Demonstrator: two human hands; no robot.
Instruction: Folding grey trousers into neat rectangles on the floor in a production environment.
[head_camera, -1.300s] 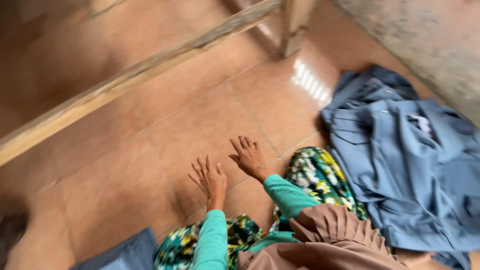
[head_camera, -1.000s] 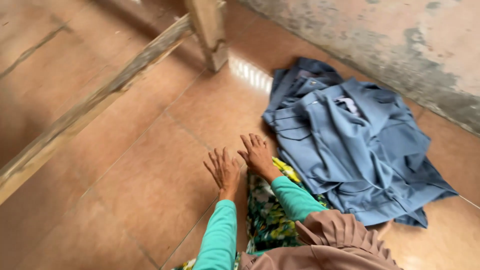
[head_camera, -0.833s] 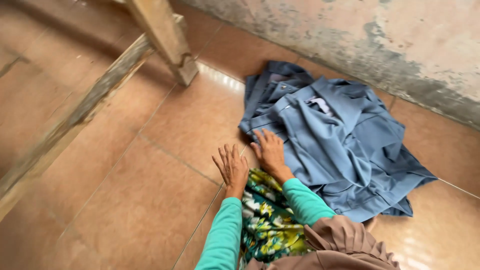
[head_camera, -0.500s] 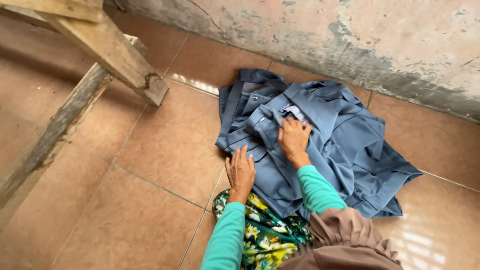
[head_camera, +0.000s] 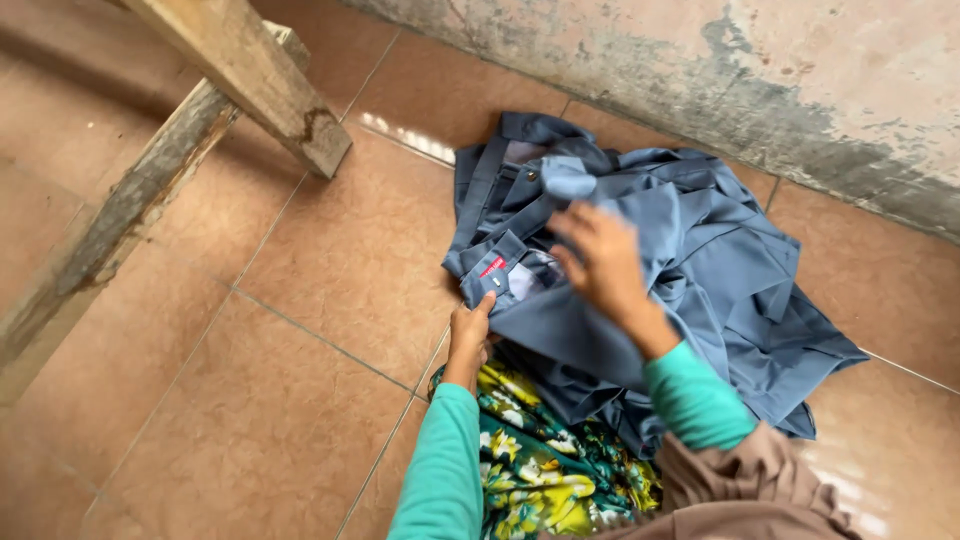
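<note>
blue-grey clothes (head_camera: 700, 260) lie in a crumpled heap on the brown tile floor (head_camera: 300, 300), on the right side and close to the far wall (head_camera: 760, 80). the heap looks like a uniform, with a waistband or collar part turned up at its left edge and a small red tag (head_camera: 493, 267) showing there.

the left hand (head_camera: 470, 335) is at the near left edge of the heap. its fingers (head_camera: 484, 305) are pinched together on the turned-up edge of the cloth, just below the red tag. the right hand (head_camera: 600, 260) is over the middle of the heap and looks blurry. its fingers (head_camera: 568, 232) are a little bent and close to each other, on or just above the cloth; i cannot tell if they are holding it.

both arms have teal sleeves (head_camera: 440, 470). near the bottom, between the arms, there is a green cloth with yellow and white flowers (head_camera: 540, 460), partly under the blue-grey heap. a brown pleated cloth (head_camera: 760, 490) sits at the near right.

a rough wooden leg (head_camera: 250, 80) slants down to the floor at the far left, and a wooden beam (head_camera: 110, 230) runs along the left side. the wall is pale with grey, worn patches along its bottom.
</note>
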